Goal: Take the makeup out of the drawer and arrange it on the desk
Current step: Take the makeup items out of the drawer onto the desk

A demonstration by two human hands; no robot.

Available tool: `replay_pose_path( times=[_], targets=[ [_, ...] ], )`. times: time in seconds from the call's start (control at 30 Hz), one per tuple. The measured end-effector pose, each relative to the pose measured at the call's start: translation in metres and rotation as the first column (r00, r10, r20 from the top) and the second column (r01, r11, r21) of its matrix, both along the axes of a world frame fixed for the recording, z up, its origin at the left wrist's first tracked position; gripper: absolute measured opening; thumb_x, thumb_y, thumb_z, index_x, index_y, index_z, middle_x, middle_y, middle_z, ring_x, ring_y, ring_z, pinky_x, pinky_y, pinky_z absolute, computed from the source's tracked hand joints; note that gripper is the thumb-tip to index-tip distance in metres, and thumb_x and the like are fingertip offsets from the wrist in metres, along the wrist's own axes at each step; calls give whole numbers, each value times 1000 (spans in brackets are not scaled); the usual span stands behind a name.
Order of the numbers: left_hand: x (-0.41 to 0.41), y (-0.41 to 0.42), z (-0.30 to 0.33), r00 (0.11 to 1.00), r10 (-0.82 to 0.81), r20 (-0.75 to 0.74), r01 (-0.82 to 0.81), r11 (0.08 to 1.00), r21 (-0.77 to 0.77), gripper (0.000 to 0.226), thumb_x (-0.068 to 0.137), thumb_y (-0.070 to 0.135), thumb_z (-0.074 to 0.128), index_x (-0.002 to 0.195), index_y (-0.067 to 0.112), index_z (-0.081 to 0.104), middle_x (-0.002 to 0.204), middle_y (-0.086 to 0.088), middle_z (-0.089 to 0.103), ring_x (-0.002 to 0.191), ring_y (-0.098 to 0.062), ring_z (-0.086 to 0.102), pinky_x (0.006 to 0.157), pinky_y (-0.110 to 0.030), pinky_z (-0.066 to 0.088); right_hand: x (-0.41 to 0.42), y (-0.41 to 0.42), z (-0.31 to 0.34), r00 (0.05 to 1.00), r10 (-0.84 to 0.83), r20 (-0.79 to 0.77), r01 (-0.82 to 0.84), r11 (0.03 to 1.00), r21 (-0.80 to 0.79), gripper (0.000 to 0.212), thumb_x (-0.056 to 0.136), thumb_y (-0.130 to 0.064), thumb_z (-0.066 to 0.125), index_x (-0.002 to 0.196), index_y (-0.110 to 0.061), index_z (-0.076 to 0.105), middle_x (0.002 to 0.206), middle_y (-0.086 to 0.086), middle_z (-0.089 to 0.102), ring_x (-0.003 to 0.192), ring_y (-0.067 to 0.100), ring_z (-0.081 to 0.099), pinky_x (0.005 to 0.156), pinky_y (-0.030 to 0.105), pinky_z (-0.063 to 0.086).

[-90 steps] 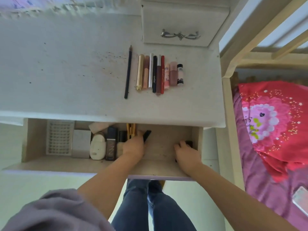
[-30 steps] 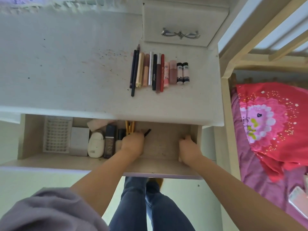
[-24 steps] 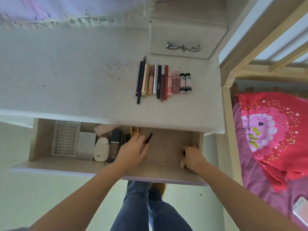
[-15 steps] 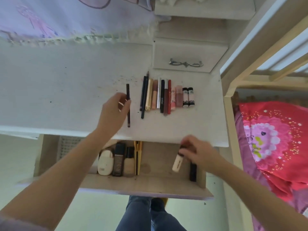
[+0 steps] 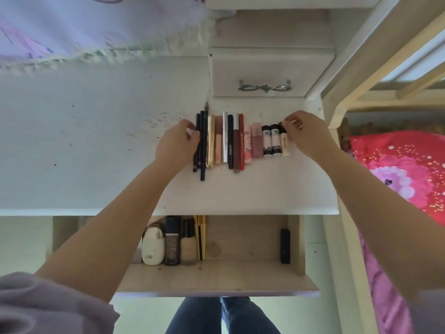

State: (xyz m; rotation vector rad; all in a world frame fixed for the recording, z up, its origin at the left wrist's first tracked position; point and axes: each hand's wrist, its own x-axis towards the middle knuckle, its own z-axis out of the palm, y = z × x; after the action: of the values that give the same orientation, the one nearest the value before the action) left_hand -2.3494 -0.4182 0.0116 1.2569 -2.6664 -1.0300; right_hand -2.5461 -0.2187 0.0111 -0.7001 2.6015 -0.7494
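Now right hand (image 5: pixel 304 133) pinches (smooth, cylindrical) cream tube (image 5: pixel 285 146).
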Motion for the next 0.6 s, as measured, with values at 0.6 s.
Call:
replay_pose_path(
  times=[0.6],
  targets=[
    [133, 145, -95, 877, -82, 473, 38, 994, 102, 31, 96, 26, 40, 123, 13, 42, 108, -11, 61, 95, -32, 62, 73, -39, 48, 165, 143, -78, 638, 769, -32, -538, 475, 697, 43, 42, -16, 82, 81, -2, 69, 72, 14, 62, 69, 33, 62, 102, 51, 23]
  ],
)
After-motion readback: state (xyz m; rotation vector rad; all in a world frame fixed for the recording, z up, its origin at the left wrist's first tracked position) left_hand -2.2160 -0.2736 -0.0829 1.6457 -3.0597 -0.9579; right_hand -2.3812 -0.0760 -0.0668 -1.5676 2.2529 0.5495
